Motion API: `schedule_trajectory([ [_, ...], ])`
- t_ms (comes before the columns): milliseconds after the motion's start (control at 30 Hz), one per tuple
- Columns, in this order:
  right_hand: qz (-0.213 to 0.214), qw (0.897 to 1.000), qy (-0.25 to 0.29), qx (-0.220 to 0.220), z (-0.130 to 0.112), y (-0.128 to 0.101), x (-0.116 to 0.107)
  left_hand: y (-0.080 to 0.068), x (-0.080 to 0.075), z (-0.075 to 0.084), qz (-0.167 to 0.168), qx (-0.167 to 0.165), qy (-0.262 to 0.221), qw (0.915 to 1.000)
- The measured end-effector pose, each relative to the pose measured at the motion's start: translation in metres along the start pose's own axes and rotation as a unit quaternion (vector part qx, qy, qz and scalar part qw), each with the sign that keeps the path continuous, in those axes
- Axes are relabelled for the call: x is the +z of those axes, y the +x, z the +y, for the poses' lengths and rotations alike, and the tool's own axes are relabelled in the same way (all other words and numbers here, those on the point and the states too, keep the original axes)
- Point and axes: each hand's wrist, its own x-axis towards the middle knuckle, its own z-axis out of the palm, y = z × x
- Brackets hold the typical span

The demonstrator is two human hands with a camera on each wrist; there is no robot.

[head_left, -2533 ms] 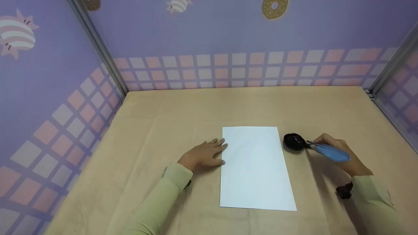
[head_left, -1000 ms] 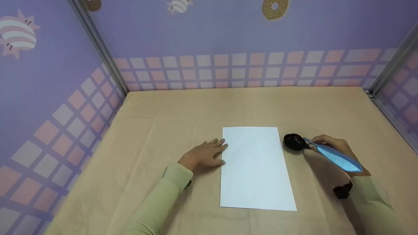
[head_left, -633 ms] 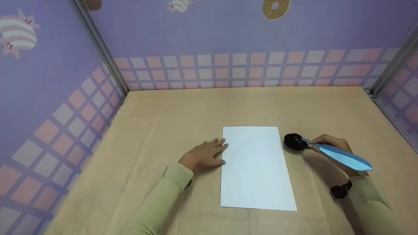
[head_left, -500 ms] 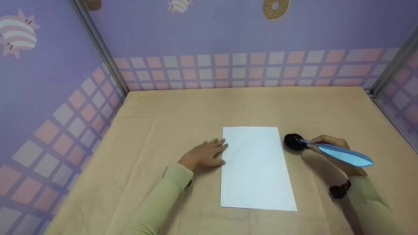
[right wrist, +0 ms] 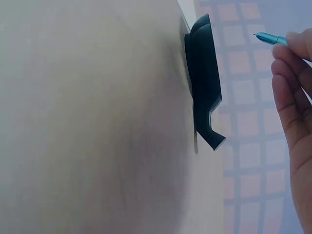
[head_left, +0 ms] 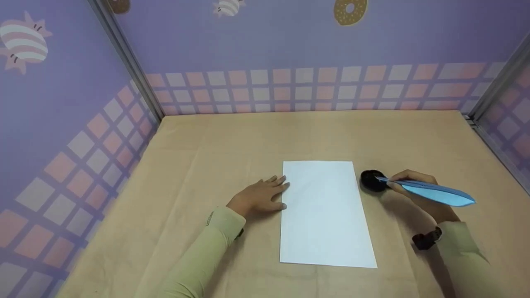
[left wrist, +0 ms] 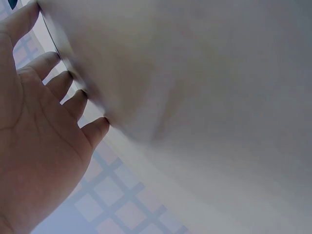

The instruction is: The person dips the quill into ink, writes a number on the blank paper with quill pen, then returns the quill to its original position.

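A white sheet of paper (head_left: 325, 213) lies flat on the tan table (head_left: 248, 136). My left hand (head_left: 261, 196) rests flat beside the sheet's left edge with its fingers straight and its fingertips at the edge; in the left wrist view the left hand (left wrist: 44, 141) lies open against the table. My right hand (head_left: 410, 184) pinches a blue feather pen (head_left: 434, 193), whose tip is over a small black ink dish (head_left: 372, 180) just right of the paper. In the right wrist view the pen tip (right wrist: 267, 37) hovers slightly off the black dish (right wrist: 202, 80).
Purple walls with pink and white checks close in the table at the back and on both sides, joined by metal corner posts (head_left: 126, 66). A black strap (head_left: 424, 240) sits on the right wrist. Bare tan cloth stretches behind the paper.
The feather end of the pen has swung up and to the right, so the pen lies flatter; its tip stays at the black dish. The left hand and the paper have not moved.
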Motion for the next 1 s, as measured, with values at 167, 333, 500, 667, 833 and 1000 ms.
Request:
schedule_trajectory([
  [167, -0.003, 1.000, 0.015, 0.018, 0.005, 0.002, 0.000, 0.000, 0.000, 0.001, -0.001, -0.002, -0.005, 1.0000],
  [333, -0.005, 0.999, -0.016, 0.038, 0.016, 0.005, -0.003, -0.001, 0.000, -0.001, 0.002, 0.009, -0.004, 0.9999],
  [500, -0.017, 0.999, -0.019, 0.048, 0.019, 0.009, -0.004, -0.001, 0.000, -0.001, 0.004, 0.015, -0.002, 0.9999],
  [667, -0.039, 0.997, 0.002, 0.060, 0.018, 0.012, -0.004, -0.001, 0.000, -0.001, 0.004, 0.015, 0.001, 0.9999],
  [833, -0.035, 0.995, -0.047, 0.079, 0.018, 0.016, -0.004, -0.002, -0.001, -0.001, 0.003, 0.013, 0.001, 0.9999],
  [1000, -0.036, 0.994, -0.041, 0.096, 0.024, 0.020, -0.005, -0.002, -0.001, -0.001, 0.003, 0.012, 0.004, 0.9999],
])
